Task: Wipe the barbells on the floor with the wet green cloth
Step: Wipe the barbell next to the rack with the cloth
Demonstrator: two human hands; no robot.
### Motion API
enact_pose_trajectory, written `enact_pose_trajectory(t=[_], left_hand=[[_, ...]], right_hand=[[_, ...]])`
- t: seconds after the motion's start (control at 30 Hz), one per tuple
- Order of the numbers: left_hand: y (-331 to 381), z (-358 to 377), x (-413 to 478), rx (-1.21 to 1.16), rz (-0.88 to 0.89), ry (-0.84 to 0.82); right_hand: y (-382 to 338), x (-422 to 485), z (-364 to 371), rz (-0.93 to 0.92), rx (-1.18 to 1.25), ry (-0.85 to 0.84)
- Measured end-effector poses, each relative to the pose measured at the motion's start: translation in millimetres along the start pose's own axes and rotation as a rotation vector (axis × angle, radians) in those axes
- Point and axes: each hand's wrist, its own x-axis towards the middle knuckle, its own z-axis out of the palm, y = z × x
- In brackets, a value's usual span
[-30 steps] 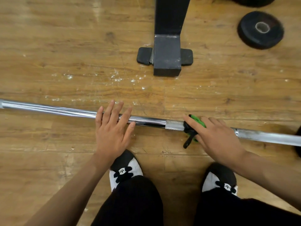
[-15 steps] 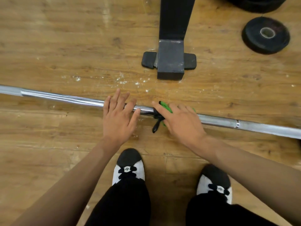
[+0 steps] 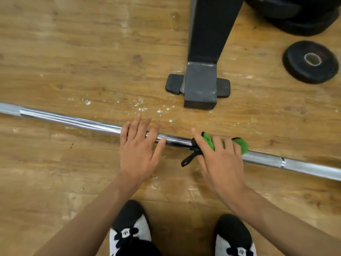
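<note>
From the head camera, a chrome barbell (image 3: 73, 120) lay slantwise across the wooden floor (image 3: 73, 52). The left hand (image 3: 138, 154) rested on it with fingers straight and spread, holding nothing. Just to its right, the right hand (image 3: 221, 163) pressed the green cloth (image 3: 208, 142) onto the bar under nearly straight fingers. Beyond the bar stood a black bench foot (image 3: 200, 85) and a weight plate (image 3: 310, 61).

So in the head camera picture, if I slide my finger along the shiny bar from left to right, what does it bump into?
Bare bar → left hand resting on it → cloth with the right hand pressing on it → ring on the bar.
</note>
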Motion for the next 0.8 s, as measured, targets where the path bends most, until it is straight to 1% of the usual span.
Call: enact_pose_trajectory(t=[0.13, 0.3, 0.37, 0.43, 0.5, 0.57, 0.63, 0.7, 0.8], left_hand=[[1, -2, 6, 0.035, -0.025, -0.038], [-1, -2, 15, 0.056, -0.011, -0.086], [-1, -3, 19, 0.056, 0.017, -0.101], [-5, -8, 23, 0.050, 0.089, -0.131], [-12, -17, 32, 0.047, 0.168, -0.228], [-21, -26, 46, 0.067, 0.206, -0.354], [-28, -28, 58, 0.084, 0.228, -0.405], [-29, -23, 64, 0.100, 0.272, -0.380], [-27, -9, 64, 0.118, 0.288, -0.256]], right_hand=[[-25, 16, 5, -0.027, 0.013, -0.005], [-18, 19, 8, 0.001, 0.067, -0.003], [-18, 21, 7, 0.023, 0.087, -0.014], [-17, 24, 6, 0.026, 0.108, -0.010], [-15, 24, 5, 0.024, 0.124, -0.020], [-12, 25, 2, 0.028, 0.128, -0.043], [-12, 28, 0, 0.029, 0.138, -0.058], [-10, 31, 1, 0.033, 0.135, -0.046], [-9, 34, 6, 0.017, 0.125, -0.026]])
